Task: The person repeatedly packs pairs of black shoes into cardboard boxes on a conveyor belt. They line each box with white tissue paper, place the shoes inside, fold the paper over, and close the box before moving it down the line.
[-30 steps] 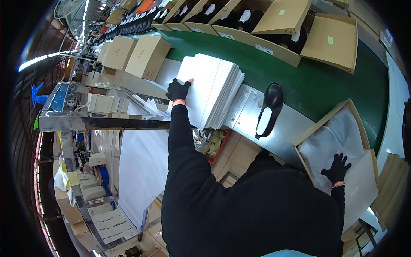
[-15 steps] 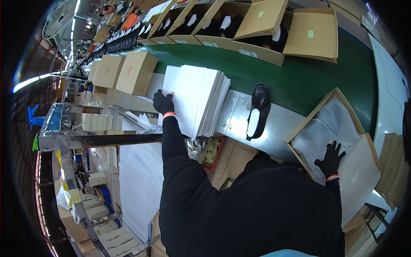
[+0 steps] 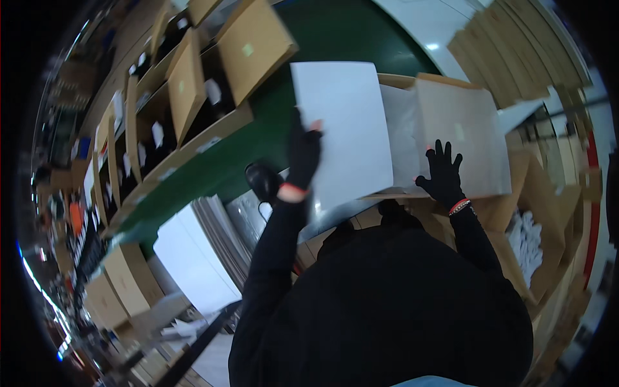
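Sheet [image 3: 348,129] held in L hand [image 3: 304,153] (blurry), hides L pt. of box [image 3: 398,80]; R hand [image 3: 445,175] spread wide on box's liner [image 3: 480,145].

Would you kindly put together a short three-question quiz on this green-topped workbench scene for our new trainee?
1. True or false: the right hand has its fingers spread.

2. Which holds the single white sheet?
A) the right hand
B) the left hand
C) both hands

3. Fill the gap: in the picture, the stack of white sheets lies to the ____ of the open box.

Key: 1. True. 2. B. 3. Left.
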### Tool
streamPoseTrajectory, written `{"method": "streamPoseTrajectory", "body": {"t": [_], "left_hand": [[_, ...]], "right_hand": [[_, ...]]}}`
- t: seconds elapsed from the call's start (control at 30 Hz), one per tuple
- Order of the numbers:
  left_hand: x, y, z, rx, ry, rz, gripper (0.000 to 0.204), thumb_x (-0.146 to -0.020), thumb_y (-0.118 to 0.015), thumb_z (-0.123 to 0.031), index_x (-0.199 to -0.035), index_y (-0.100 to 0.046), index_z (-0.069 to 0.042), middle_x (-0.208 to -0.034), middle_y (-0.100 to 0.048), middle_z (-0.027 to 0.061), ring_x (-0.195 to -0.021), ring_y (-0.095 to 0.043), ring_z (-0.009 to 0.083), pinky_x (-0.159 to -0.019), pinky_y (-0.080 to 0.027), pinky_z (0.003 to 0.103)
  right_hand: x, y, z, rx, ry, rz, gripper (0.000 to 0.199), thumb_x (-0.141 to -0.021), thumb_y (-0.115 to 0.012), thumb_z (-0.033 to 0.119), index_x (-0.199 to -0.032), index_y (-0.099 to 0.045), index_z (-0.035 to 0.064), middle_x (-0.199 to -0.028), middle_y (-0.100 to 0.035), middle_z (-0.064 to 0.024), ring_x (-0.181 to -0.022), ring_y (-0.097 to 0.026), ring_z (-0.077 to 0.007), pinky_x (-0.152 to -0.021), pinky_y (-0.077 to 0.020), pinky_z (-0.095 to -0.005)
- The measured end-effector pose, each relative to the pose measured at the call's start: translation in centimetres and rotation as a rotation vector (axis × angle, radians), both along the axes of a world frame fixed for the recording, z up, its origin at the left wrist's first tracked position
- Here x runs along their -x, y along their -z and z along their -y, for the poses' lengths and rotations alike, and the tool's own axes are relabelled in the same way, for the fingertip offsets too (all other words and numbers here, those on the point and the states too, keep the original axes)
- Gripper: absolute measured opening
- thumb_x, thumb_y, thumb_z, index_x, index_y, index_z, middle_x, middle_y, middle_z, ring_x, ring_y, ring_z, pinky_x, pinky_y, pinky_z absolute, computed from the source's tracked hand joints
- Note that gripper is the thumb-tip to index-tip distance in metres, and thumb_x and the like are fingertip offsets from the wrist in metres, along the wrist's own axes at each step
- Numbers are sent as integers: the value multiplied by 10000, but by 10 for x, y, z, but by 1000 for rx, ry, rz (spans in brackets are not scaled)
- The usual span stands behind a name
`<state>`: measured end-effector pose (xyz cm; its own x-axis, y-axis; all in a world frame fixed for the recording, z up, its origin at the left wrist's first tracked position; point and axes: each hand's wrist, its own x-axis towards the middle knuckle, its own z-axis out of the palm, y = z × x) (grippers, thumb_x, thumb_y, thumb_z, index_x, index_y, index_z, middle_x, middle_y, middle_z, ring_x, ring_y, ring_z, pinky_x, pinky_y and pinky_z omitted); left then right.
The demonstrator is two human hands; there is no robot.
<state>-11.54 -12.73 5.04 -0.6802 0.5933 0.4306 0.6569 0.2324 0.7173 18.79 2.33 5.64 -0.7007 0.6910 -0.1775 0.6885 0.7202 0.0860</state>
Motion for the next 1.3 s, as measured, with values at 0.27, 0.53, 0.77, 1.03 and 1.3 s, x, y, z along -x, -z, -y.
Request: {"method": "streamPoseTrajectory", "body": {"t": [0.27, 0.53, 0.77, 1.03, 1.3], "left_hand": [[-17, 69, -87, 37, 275, 26, 597, -910, -566, -152, -1411, -319, 56, -1243, -540, 281, -994, -608, 342, -846, -472, 418], [-88, 95, -108, 398, 260, -172, 974, -765, -720, -93, -1476, -71, 57, -1512, -234, 255, -1366, -326, 363, -1105, -294, 395], [-129, 38, -77, 374, -10, -553, 840, -796, -734, -231, -1446, -264, 21, -1425, -369, 245, -1314, -374, 374, -1088, -308, 426], [-74, 2, 73, 641, -271, -454, 411, -828, -659, -236, -1189, -562, -65, -1141, -604, 153, -1059, -575, 304, -916, -454, 426], [-88, -16, 80, 1452, -449, -450, 577, -698, -706, -525, -1135, -653, -151, -1129, -642, 149, -1061, -604, 341, -926, -450, 430]], "right_hand": [[-168, -77, 23, 14, 397, -677, 677, -783, -744, 341, -1345, -478, 74, -1329, -513, -197, -1265, -460, -355, -1015, -384, -456], [-446, -75, -29, -342, 801, -527, 540, -759, -736, 365, -1188, -615, 59, -1136, -654, -151, -1045, -622, -306, -879, -489, -391], [-662, 50, -96, -82, 917, 88, 185, -765, -647, 256, -874, -624, 108, -911, -660, -133, -900, -642, -331, -755, -512, -474], [-739, 169, -174, -110, 855, 130, 268, -852, -497, 156, -1055, -645, 64, -1058, -649, -192, -999, -614, -376, -861, -496, -465], [-784, 136, -212, 40, 794, 423, 344, -880, -480, 160, -1163, -610, 15, -1173, -613, -207, -1095, -585, -356, -935, -466, -421]]}}
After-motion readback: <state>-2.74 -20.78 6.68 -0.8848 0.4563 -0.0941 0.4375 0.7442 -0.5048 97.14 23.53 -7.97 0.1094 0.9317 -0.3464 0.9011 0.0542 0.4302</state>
